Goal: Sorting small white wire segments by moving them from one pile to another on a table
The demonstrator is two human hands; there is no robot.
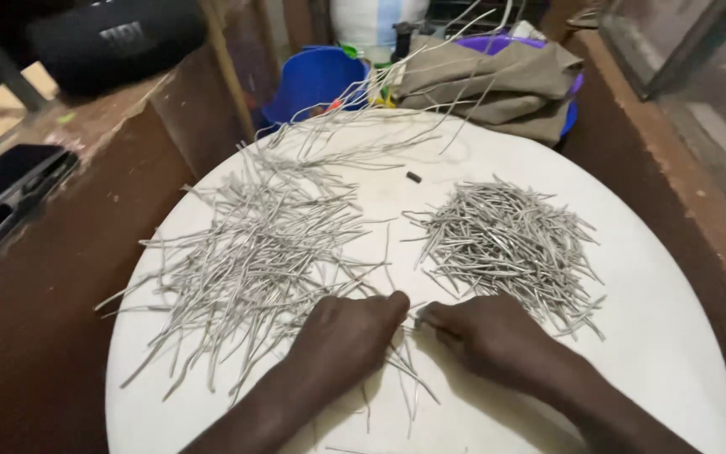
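A round white tabletop point(649, 277) carries two heaps of thin grey wire pieces. The larger, looser heap of long wires point(254, 252) spreads over the left half. A denser heap of shorter wires point(502, 240) lies on the right. My left hand point(350, 336) and my right hand point(481, 332) rest near the front of the table, fingertips almost meeting. Both pinch a thin wire piece point(413, 324) between them. A few loose wires lie under and beside my left hand.
A small dark piece point(413, 177) lies at the back of the table. Behind it are a blue tub point(313, 80) and folded khaki cloth point(497, 80). A dark phone point(6, 197) lies on the brown ledge at left. A brown wall edges the right.
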